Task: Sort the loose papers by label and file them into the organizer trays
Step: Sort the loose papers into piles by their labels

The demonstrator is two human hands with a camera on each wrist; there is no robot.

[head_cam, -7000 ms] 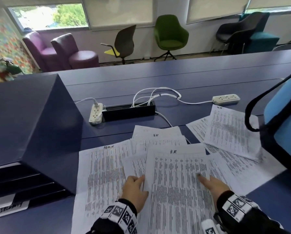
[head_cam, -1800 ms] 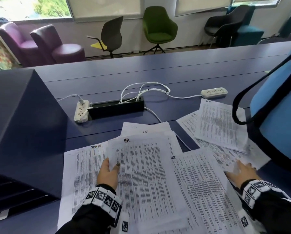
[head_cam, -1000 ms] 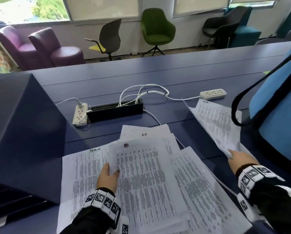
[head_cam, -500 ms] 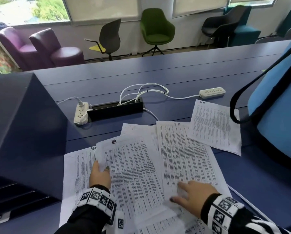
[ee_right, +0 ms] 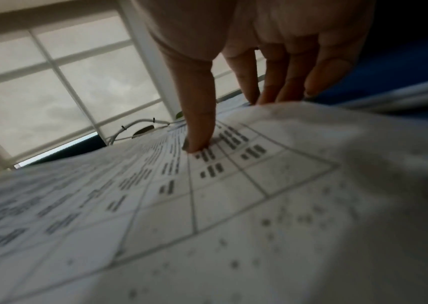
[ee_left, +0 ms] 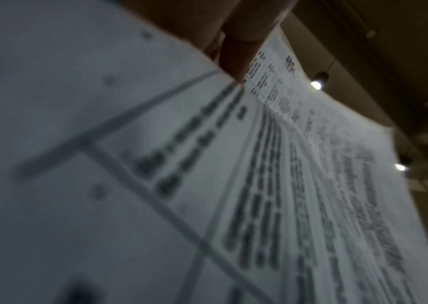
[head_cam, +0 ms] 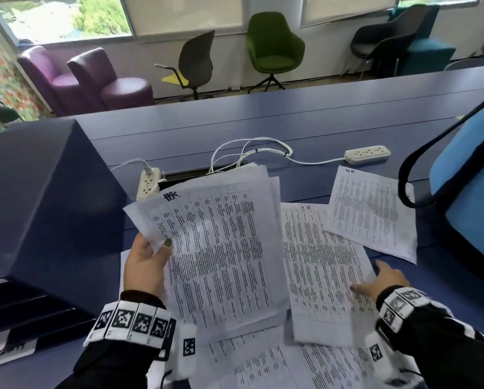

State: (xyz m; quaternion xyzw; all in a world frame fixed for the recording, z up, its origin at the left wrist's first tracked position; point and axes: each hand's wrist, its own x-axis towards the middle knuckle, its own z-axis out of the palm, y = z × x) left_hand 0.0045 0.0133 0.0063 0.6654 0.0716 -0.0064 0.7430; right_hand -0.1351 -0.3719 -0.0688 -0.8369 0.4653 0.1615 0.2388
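My left hand (head_cam: 146, 262) grips a stack of printed sheets (head_cam: 221, 248) marked HR at its left edge, thumb on top, and holds it tilted up off the table. The left wrist view shows the stack (ee_left: 259, 164) close up, with a finger (ee_left: 236, 57) on it. My right hand (head_cam: 381, 279) pinches the right edge of another HR sheet (head_cam: 319, 262) lying beside the stack. In the right wrist view the thumb (ee_right: 197, 123) presses on that sheet (ee_right: 207, 205) and the fingers go down behind its edge. The dark organizer (head_cam: 38, 206) with labelled trays (head_cam: 24, 304) stands at the left.
A third HR sheet (head_cam: 370, 214) lies at the right, by a blue bag (head_cam: 465, 192) with a black strap. More papers (head_cam: 277, 360) lie near the front edge. Two white power strips (head_cam: 148, 183) (head_cam: 367, 154) and their cables lie behind the papers.
My left hand has lifted the HR stack off the table and tilted it up. My right hand has moved from the sheet's lower middle to its right edge.
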